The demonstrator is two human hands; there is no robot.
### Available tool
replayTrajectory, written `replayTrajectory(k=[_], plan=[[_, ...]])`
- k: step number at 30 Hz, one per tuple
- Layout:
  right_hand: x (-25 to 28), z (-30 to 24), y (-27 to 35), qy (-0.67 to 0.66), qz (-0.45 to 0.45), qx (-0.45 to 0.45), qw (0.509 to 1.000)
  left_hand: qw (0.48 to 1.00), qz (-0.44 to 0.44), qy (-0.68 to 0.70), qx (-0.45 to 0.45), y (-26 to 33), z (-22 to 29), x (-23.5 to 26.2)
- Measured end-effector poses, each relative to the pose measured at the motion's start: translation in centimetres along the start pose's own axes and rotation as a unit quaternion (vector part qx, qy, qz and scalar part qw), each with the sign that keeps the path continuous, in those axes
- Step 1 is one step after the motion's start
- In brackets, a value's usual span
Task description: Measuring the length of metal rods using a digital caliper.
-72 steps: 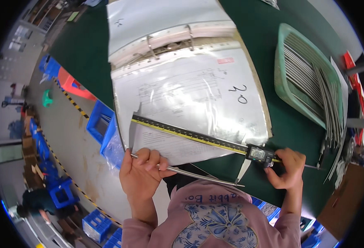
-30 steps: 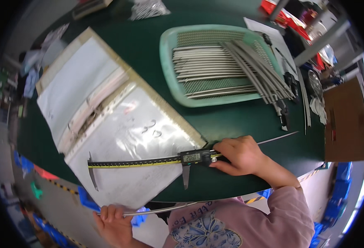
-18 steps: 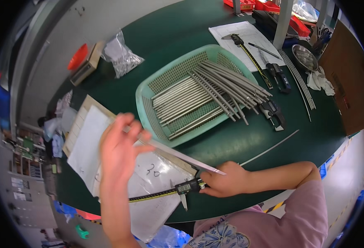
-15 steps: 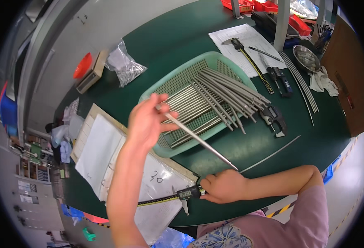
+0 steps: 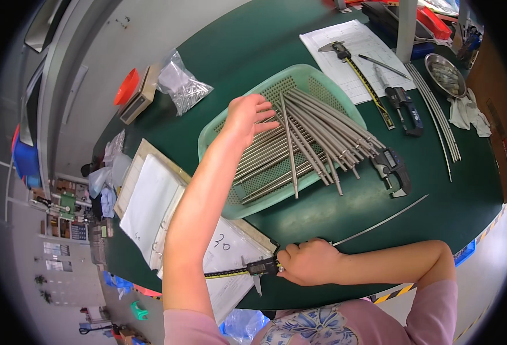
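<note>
We see the left hand (image 5: 248, 115) stretched out over the near-left corner of a pale green mesh basket (image 5: 222, 135), fingers spread wide and holding nothing; its fingertips rest on or just above the metal rods (image 5: 299, 146) that fill the basket (contact cannot be confirmed from this view). One thin rod (image 5: 288, 146) lies crosswise on the heap just beside the fingertips, its lower end reaching past the basket's near rim.

The right hand (image 5: 310, 263) sits low at the near edge of the green counter (image 5: 230, 52), closed around the slider end of a long digital caliper (image 5: 248, 269). The caliper's yellow-marked beam runs leftward over a plastic-covered sheet (image 5: 227, 259) in an open binder (image 5: 150, 201). A single slim rod (image 5: 380, 221) lies on the counter, extending from this hand up to the right.

Further out, a second digital caliper (image 5: 393, 167) lies against the basket's right end, just beside the protruding rod tips. Beyond it we note a paper sheet (image 5: 345, 43) bearing a third caliper (image 5: 360, 75) and a dark measuring tool (image 5: 406, 106); several long rods (image 5: 435, 112) run alongside. A metal bowl (image 5: 446, 75) and a white rag (image 5: 469, 112) occupy the far right. At the far left stand a clear bag of small metal parts (image 5: 181, 86), a small box (image 5: 141, 98) and an orange lid (image 5: 127, 86).
</note>
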State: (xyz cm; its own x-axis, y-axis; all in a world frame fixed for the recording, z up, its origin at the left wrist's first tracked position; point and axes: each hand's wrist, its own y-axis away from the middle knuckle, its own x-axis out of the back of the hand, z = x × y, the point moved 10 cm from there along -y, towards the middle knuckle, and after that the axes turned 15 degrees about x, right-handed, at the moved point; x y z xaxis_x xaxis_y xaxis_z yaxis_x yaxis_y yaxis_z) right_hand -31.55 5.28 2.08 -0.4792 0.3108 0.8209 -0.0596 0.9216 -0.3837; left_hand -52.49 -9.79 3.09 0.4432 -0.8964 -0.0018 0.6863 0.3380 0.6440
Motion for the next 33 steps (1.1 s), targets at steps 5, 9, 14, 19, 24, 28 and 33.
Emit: replayTrajectory(k=[5,9,14,19,24,28,33], plan=[[0.1,0.4,0.1,-0.007,-0.016,-0.014,1.0,0.84,0.081,-0.493,-0.211,3.9,-1.3,0.8],[-0.2,0.2,-0.2,0.002,-0.013,-0.011,1.0,0.679,0.097,-0.638,-0.35,6.8,-2.9,-1.5],[-0.5,0.0,-0.5,0.014,-0.004,-0.006,1.0,0.682,0.11,-0.611,-0.387,8.8,-2.7,-5.3],[-0.6,0.1,-0.2,-0.015,-0.033,-0.014,0.999,0.625,0.115,-0.687,-0.351,8.1,-3.7,-6.0],[-0.5,0.1,-0.3,-0.004,-0.015,-0.012,1.0,0.646,0.097,-0.66,-0.371,6.6,-3.9,-5.6],[-0.2,0.2,-0.1,0.003,0.01,-0.005,1.0,0.673,0.091,-0.655,-0.331,5.9,-3.6,-5.5],[-0.2,0.4,0.0,0.005,0.002,-0.006,1.0,0.657,0.048,-0.714,-0.237,5.0,-4.6,-6.4]])
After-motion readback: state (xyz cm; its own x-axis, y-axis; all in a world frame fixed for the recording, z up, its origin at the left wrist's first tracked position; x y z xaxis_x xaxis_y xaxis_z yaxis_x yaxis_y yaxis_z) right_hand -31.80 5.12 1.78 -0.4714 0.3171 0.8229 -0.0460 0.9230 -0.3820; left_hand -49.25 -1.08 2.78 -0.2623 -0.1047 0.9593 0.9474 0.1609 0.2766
